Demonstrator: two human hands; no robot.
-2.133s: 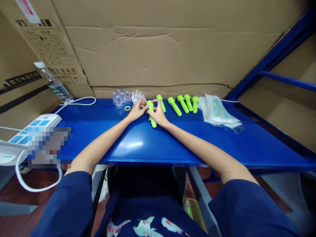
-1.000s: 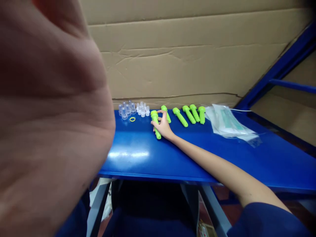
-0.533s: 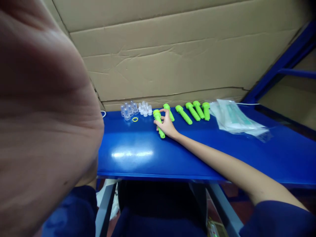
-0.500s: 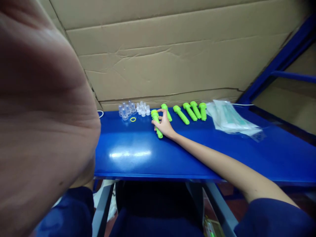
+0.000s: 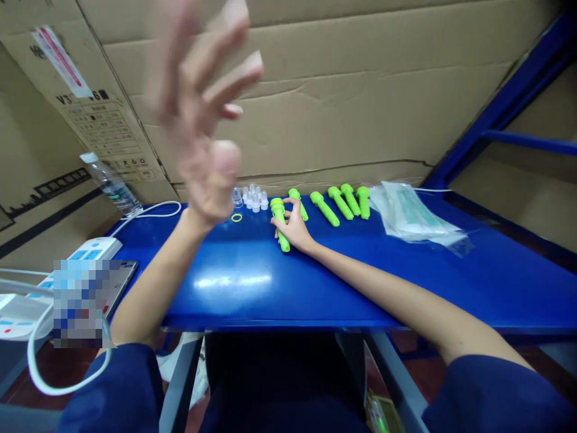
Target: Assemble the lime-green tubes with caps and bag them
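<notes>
My right hand [image 5: 295, 230] is closed around a lime-green flashlight [image 5: 280, 225], which rests on the blue table [image 5: 252, 304] with its wide head toward the back. Raised in the air on the left, my left hand [image 5: 205, 126] is blurred, its fingers apart and nothing in them. It partly covers the clear plastic caps [image 5: 237, 197] behind it. A yellow ring [image 5: 237, 218] lies between my hands. Small whitish caps [image 5: 255, 198] stand in a cluster beyond it. More green flashlights, such as this one [image 5: 325, 210], lie in a row to the right.
Clear plastic bags [image 5: 410, 210] lie at the right back. At the left are a water bottle [image 5: 112, 185], a white power strip [image 5: 97, 249] with cables, and a phone [image 5: 121, 282]. Cardboard [image 5: 338, 96] walls the back; a blue metal frame [image 5: 491, 114] stands right.
My left hand has moved away from close before the camera to above the table, uncovering the bottle, power strip and phone. My right hand keeps holding the flashlight.
</notes>
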